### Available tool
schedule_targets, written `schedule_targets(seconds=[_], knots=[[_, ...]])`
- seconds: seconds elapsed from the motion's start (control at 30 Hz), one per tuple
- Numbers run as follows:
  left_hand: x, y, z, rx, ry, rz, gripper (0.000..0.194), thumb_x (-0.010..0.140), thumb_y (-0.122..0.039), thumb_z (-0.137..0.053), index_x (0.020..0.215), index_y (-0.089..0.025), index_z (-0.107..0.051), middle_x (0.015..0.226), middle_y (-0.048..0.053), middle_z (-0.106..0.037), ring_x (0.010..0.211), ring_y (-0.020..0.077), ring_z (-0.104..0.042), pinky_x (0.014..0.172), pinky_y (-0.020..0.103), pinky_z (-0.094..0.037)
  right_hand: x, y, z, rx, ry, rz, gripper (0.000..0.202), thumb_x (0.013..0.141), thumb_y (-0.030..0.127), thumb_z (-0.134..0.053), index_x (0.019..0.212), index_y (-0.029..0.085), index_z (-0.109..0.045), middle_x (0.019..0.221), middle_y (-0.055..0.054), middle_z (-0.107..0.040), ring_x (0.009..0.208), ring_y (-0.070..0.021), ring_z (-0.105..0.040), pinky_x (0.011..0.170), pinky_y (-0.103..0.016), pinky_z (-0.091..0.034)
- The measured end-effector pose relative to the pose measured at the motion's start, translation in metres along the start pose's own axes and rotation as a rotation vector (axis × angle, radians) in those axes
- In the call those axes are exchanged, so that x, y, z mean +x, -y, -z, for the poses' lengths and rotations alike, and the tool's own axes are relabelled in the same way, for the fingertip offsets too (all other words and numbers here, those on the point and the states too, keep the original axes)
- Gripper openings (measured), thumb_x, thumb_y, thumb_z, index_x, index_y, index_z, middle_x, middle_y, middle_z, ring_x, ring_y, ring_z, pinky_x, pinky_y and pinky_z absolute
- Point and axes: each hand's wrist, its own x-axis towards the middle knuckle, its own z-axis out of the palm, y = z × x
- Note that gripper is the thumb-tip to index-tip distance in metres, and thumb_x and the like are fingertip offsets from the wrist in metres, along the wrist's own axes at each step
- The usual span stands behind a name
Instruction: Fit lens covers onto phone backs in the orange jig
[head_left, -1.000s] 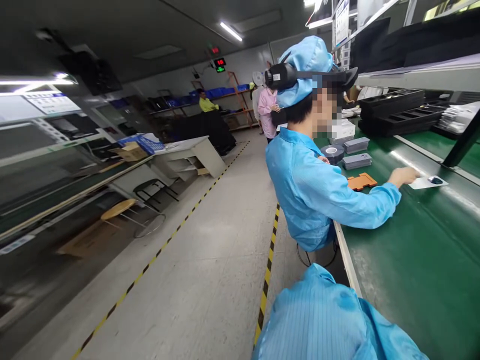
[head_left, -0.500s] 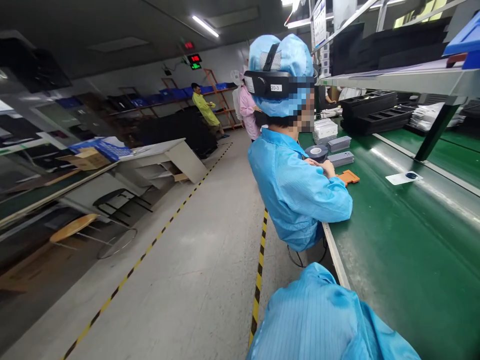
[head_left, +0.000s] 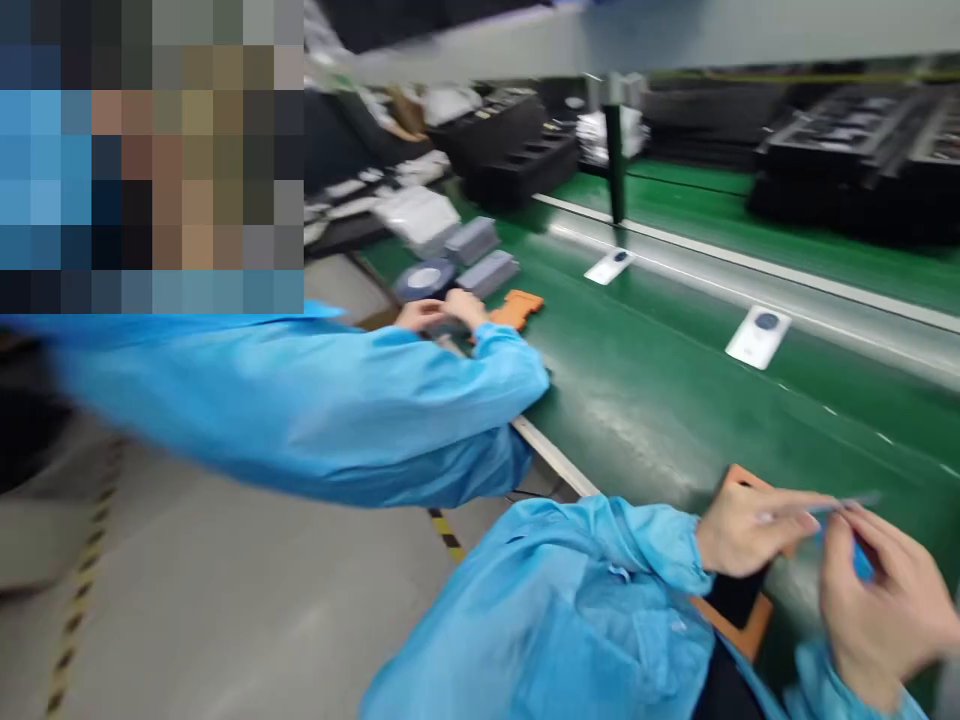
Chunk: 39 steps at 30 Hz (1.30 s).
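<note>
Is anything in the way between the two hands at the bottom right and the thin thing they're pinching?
No, nothing visible. The left hand and right hand both pinch the blurred thin piece directly. The orange frame is below the left hand, not in between.

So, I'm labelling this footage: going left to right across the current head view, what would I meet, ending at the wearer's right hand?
Dark roll with a white core, far orange fixture, far white phone back cover, wearer's left hand, wearer's right hand.
</note>
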Motion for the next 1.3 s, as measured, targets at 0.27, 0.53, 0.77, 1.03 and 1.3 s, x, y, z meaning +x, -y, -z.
schedule_targets(seconds=[0.27, 0.53, 0.77, 1.03, 1.3], knots=[[0.006, 0.013, 0.006, -0.031, -0.003, -0.176, 0.048, 0.105, -0.045, -0.05, 0.143, -0.018, -0.062, 0.142, 0.011, -0.065, 0.124, 0.025, -0.069, 0.11, 0.039, -0.056, -0.002, 0.005, -0.011, 0.036, 0.05, -0.012, 0.005, 0.092, 0.021, -0.067, 0.095, 0.02, -0.071, 0.098, -0.009, -0.077, 0.091, -0.0232, -0.075, 0.084, -0.038, -0.062], [0.005, 0.017, 0.005, 0.008, -0.005, -0.166, 0.049, 0.106, -0.047, -0.047, 0.143, -0.018, -0.062, 0.142, 0.01, -0.065, 0.126, 0.0252, -0.068, 0.112, 0.041, -0.054, -0.003, 0.005, -0.012, 0.047, 0.056, -0.067, 0.007, 0.094, 0.022, -0.063, 0.093, 0.022, -0.07, 0.097, -0.008, -0.076, 0.092, -0.0233, -0.075, 0.082, -0.039, -0.063], [0.001, 0.019, 0.002, 0.05, 0.038, -0.186, 0.05, 0.106, -0.042, -0.048, 0.149, -0.018, -0.056, 0.151, 0.01, -0.058, 0.137, 0.0258, -0.059, 0.119, 0.043, -0.048, -0.001, 0.007, -0.013, 0.035, 0.026, -0.057, 0.006, 0.092, 0.016, -0.064, 0.09, 0.02, -0.068, 0.092, -0.007, -0.075, 0.086, -0.0213, -0.072, 0.078, -0.035, -0.059], [0.021, 0.036, 0.018, -0.413, -0.083, 0.306, 0.062, 0.099, -0.061, -0.055, 0.136, -0.012, -0.063, 0.132, 0.017, -0.071, 0.118, 0.0328, -0.071, 0.109, 0.052, -0.056, -0.002, -0.038, -0.001, -0.16, 0.109, -0.34, 0.009, 0.079, 0.021, -0.06, 0.07, 0.022, -0.061, 0.077, -0.004, -0.069, 0.072, -0.0207, -0.064, 0.07, -0.034, -0.05], [0.026, 0.029, 0.081, -0.497, -0.195, 0.398, 0.049, 0.096, -0.052, -0.066, 0.127, -0.015, -0.067, 0.128, 0.014, -0.073, 0.117, 0.0291, -0.072, 0.108, 0.051, -0.055, -0.026, -0.107, 0.041, -0.486, 0.511, -0.725, 0.029, 0.081, 0.038, -0.066, 0.059, 0.022, -0.057, 0.057, -0.002, -0.059, 0.056, -0.0201, -0.052, 0.061, -0.035, -0.037]])
